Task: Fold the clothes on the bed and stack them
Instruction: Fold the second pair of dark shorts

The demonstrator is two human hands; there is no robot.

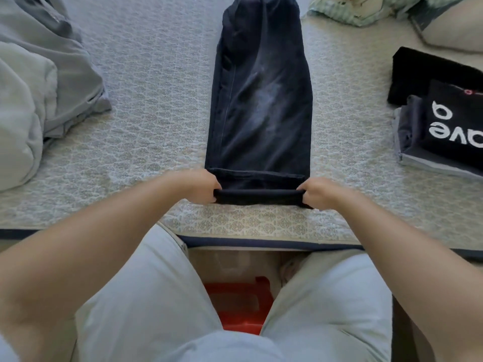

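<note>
Dark blue jeans (261, 100) lie lengthwise down the middle of the bed (156, 100), folded leg on leg, with a faded patch at mid-length. The near hem is lifted off the cover. My left hand (201, 186) grips the hem's left corner, and my right hand (318, 192) grips its right corner, fingers curled round the cloth. A stack of folded clothes (441, 126) sits at the right edge: a black garment with white letters on grey ones.
A heap of grey unfolded clothes (39, 87) fills the left side. A green-checked cloth (366, 9) and a beige pillow (457, 30) lie at the far right. The bed's dark-trimmed edge (261, 242) runs before my knees; something red (240, 304) is on the floor.
</note>
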